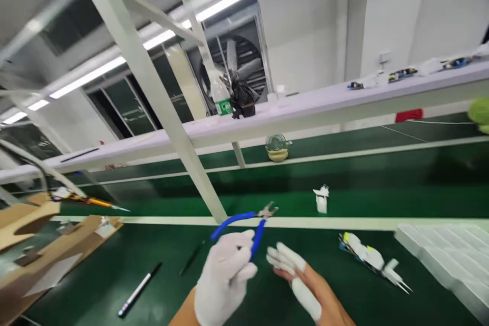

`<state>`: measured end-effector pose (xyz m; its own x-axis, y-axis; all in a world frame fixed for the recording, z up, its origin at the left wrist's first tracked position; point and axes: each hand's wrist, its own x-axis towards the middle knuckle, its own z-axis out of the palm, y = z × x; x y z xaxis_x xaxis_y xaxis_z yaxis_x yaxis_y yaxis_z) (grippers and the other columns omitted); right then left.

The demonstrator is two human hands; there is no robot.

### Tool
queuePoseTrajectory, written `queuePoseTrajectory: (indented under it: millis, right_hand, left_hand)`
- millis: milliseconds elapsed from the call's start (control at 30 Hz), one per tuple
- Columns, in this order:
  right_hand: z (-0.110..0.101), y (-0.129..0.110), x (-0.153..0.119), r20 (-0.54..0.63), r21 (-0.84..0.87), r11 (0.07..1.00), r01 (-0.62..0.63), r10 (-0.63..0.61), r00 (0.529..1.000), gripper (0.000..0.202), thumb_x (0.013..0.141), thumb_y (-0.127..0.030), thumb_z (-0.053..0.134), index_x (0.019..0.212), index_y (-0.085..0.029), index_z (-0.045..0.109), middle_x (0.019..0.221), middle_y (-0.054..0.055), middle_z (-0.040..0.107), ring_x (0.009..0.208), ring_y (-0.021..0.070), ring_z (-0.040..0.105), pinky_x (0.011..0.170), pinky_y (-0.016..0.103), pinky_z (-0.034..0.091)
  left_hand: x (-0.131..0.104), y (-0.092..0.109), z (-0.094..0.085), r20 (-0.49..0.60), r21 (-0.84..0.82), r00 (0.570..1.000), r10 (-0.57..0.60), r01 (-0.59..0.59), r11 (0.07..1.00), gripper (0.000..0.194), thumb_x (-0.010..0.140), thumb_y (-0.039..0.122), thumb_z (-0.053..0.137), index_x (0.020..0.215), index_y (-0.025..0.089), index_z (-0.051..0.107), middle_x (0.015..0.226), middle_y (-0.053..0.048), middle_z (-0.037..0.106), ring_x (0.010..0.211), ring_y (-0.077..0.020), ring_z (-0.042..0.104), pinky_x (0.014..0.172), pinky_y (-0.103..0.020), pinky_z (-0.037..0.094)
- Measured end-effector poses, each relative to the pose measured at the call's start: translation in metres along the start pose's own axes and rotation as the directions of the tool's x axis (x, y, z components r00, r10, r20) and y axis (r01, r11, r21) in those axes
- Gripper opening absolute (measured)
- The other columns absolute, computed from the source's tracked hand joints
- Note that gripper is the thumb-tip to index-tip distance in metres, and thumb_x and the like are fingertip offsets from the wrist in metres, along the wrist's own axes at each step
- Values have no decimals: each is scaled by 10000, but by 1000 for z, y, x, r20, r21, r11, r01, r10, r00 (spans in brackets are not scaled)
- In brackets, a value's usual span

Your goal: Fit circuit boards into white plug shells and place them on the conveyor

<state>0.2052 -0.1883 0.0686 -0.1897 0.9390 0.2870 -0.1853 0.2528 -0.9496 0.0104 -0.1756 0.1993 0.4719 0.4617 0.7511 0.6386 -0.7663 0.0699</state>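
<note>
My left hand (226,276), in a white glove, is closed around one handle of a pair of blue-handled pliers (258,229). The handles are spread and the metal jaws point up and to the right. Close by on the right is my right hand (305,285), with white covers on several fingertips. Its fingers are stretched out towards the pliers, apart from them, and nothing shows in it. A white part with a yellow patch and two metal prongs (372,257) lies right of my right hand. Left of my left hand lies a white and black marker (139,289).
A white divided tray (446,260) sits at the right edge. Beyond the bench strip stands a small white part (321,199). At left are cardboard pieces (72,249) and an orange-handled pointed tool (100,202). A slanted white post (153,86) rises before the shelf (313,107).
</note>
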Motion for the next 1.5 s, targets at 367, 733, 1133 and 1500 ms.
queuePoseTrajectory:
  millis: [367, 733, 1133, 1500]
  right_hand:
    - [-78, -41, -8, -434, 625, 779, 53, 291, 853, 502, 916, -391, 658, 1394, -294, 540, 1226, 100, 701, 1153, 315, 651, 1013, 578, 485]
    - [-115, 9, -42, -284, 274, 887, -371, 443, 851, 561, 826, -468, 763, 1275, -187, 580, 800, 31, 663, 649, 183, 618, 562, 312, 516]
    - [-97, 10, -16, -131, -399, 848, -350, 325, 937, 555, 787, -319, 755, 1280, -221, 520, 959, 32, 657, 780, 197, 640, 794, 367, 547]
    - [-111, -14, -10, 173, -513, 858, 17, 84, 981, 267, 888, -158, 565, 1138, -234, 617, 1165, 63, 693, 1010, 195, 669, 904, 319, 527]
  left_hand:
    - [-18, 6, 76, 170, -367, 983, 62, 5, 930, 371, 953, 572, 505, 954, 213, 597, 808, -46, 633, 768, -195, 621, 713, -345, 524]
    - [-96, -40, 155, 682, -235, 459, -570, 875, 423, 1028, 535, 155, 865, 1460, 230, 423, 1409, -94, 570, 1287, -275, 549, 1141, -440, 402]
    - [-37, 32, 178, 698, -58, 569, -435, 651, 757, 374, 731, 337, 722, 1088, 247, 655, 954, -56, 669, 806, -228, 684, 717, -332, 534]
    - [-59, 31, 176, 968, -252, 252, -13, 963, -93, 347, 688, 437, 809, 807, 135, 684, 709, -34, 663, 660, -199, 645, 604, -322, 506]
